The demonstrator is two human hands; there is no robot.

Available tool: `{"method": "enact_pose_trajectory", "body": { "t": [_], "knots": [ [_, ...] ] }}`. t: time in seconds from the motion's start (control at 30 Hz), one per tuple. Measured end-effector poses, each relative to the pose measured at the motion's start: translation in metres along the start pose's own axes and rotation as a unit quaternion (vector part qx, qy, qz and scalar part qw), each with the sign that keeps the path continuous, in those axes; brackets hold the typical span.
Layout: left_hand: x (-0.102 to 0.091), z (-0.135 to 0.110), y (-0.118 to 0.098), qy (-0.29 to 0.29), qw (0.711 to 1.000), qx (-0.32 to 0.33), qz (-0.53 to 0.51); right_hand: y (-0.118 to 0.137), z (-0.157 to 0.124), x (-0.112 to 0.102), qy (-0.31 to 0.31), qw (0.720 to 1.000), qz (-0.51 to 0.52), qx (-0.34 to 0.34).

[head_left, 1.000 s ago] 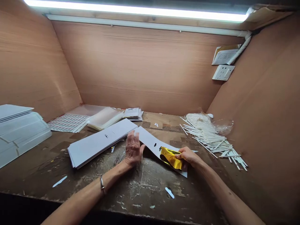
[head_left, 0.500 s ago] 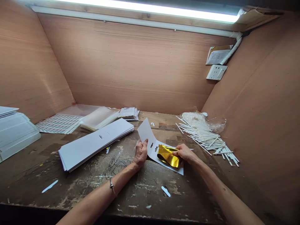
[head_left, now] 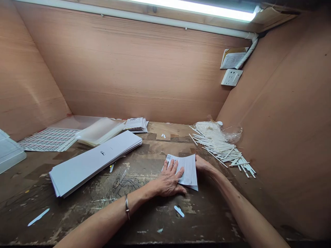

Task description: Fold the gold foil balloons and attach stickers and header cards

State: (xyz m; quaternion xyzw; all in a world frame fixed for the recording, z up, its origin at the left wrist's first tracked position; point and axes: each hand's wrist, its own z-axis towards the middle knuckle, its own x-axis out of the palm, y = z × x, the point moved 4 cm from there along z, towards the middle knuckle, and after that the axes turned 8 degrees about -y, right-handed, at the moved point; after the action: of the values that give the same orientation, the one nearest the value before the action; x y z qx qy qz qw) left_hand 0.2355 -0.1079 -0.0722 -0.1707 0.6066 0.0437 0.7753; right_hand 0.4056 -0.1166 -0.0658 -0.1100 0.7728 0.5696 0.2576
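One earlier-open card (head_left: 190, 169) lies folded under spread left fingers (head_left: 180, 172); whether right fingers (head_left: 198, 161) pinch, I can't tell.

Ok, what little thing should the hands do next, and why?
Perhaps the left hand could press the folded card flatter: its fingers lie spread on top, the right hand is at the right edge, and the lower layer peeks out.

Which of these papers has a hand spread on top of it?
The printed card under the left hand; no hand touches the long white stack or the small stack at the back.
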Motion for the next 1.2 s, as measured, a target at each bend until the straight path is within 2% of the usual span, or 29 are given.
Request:
{"method": "enact_pose_trajectory", "body": {
  "t": [0.07,0.13,0.17,0.2,0.23,0.3,0.37,0.4,0.47,0.5,0.53,0.57,0.63,0.67,0.7,0.73,0.8,0.87,0.93,1.03,1.1,1.13,1.17,1.2],
  "knots": [
    [0.001,-0.001,0.000,0.002,1.000,0.005,0.003,0.004,-0.004,-0.014,-0.038,0.995,-0.095,-0.006],
    [0.002,-0.001,0.001,0.000,1.000,0.007,0.006,0.015,-0.010,-0.032,-0.161,0.964,-0.209,-0.042],
    [0.003,-0.001,0.001,0.000,1.000,0.007,0.008,0.023,-0.014,-0.039,-0.225,0.942,-0.238,-0.078],
    [0.004,-0.001,0.001,0.001,1.000,0.006,0.010,0.030,-0.017,-0.041,-0.264,0.925,-0.247,-0.119],
    [0.004,-0.001,0.001,0.001,1.000,0.005,0.011,0.035,-0.019,-0.038,-0.268,0.919,-0.242,-0.158],
    [0.004,-0.001,0.000,0.002,1.000,0.004,0.009,0.035,-0.019,-0.020,-0.196,0.933,-0.221,-0.204],
    [0.003,0.000,0.000,-0.001,1.000,0.006,-0.008,0.025,-0.016,0.000,-0.120,0.946,-0.225,-0.200],
    [0.001,0.002,0.001,-0.007,1.000,0.005,-0.030,0.018,-0.014,0.007,-0.103,0.948,-0.231,-0.193],
    [-0.005,0.005,0.009,-0.060,0.992,-0.036,-0.104,0.007,-0.012,0.015,-0.100,0.949,-0.231,-0.188],
    [-0.010,0.006,0.016,-0.115,0.977,-0.086,-0.158,0.003,-0.012,0.016,-0.099,0.951,-0.223,-0.188],
    [-0.015,0.005,0.025,-0.186,0.944,-0.155,-0.223,0.000,-0.011,0.016,-0.098,0.954,-0.213,-0.188],
    [-0.020,0.001,0.035,-0.263,0.888,-0.235,-0.296,-0.002,-0.011,0.015,-0.099,0.956,-0.201,-0.189],
    [-0.021,-0.011,0.046,-0.377,0.721,-0.371,-0.448,-0.003,-0.011,0.011,-0.099,0.961,-0.178,-0.188],
    [-0.018,-0.017,0.045,-0.403,0.637,-0.406,-0.517,-0.002,-0.011,0.010,-0.097,0.963,-0.166,-0.188],
    [-0.015,-0.020,0.039,-0.410,0.566,-0.419,-0.580,-0.002,-0.011,0.008,-0.095,0.966,-0.153,-0.188],
    [-0.012,-0.020,0.030,-0.401,0.513,-0.416,-0.635,-0.003,-0.011,0.007,-0.091,0.968,-0.141,-0.186],
    [-0.003,-0.017,0.007,-0.367,0.446,-0.390,-0.717,-0.004,-0.011,0.007,-0.087,0.973,-0.117,-0.180],
    [0.010,-0.007,-0.015,-0.342,0.407,-0.379,-0.758,-0.007,-0.010,0.008,-0.092,0.975,-0.102,-0.175],
    [0.025,0.004,-0.027,-0.347,0.388,-0.397,-0.756,-0.010,-0.008,0.010,-0.101,0.975,-0.096,-0.171],
    [0.041,0.020,-0.027,-0.357,0.393,-0.446,-0.720,-0.017,-0.003,0.007,-0.120,0.978,-0.085,-0.145],
    [0.037,0.026,-0.019,-0.358,0.414,-0.433,-0.716,-0.018,-0.001,-0.004,-0.161,0.976,-0.082,-0.124],
    [0.030,0.028,-0.013,-0.356,0.431,-0.407,-0.723,-0.016,-0.001,-0.013,-0.182,0.973,-0.077,-0.115],
    [0.020,0.028,-0.007,-0.349,0.454,-0.370,-0.732,-0.012,-0.001,-0.021,-0.187,0.974,-0.066,-0.114],
    [0.008,0.027,-0.001,-0.340,0.482,-0.331,-0.737,-0.007,-0.002,-0.027,-0.167,0.979,-0.043,-0.113]
  ]
}}
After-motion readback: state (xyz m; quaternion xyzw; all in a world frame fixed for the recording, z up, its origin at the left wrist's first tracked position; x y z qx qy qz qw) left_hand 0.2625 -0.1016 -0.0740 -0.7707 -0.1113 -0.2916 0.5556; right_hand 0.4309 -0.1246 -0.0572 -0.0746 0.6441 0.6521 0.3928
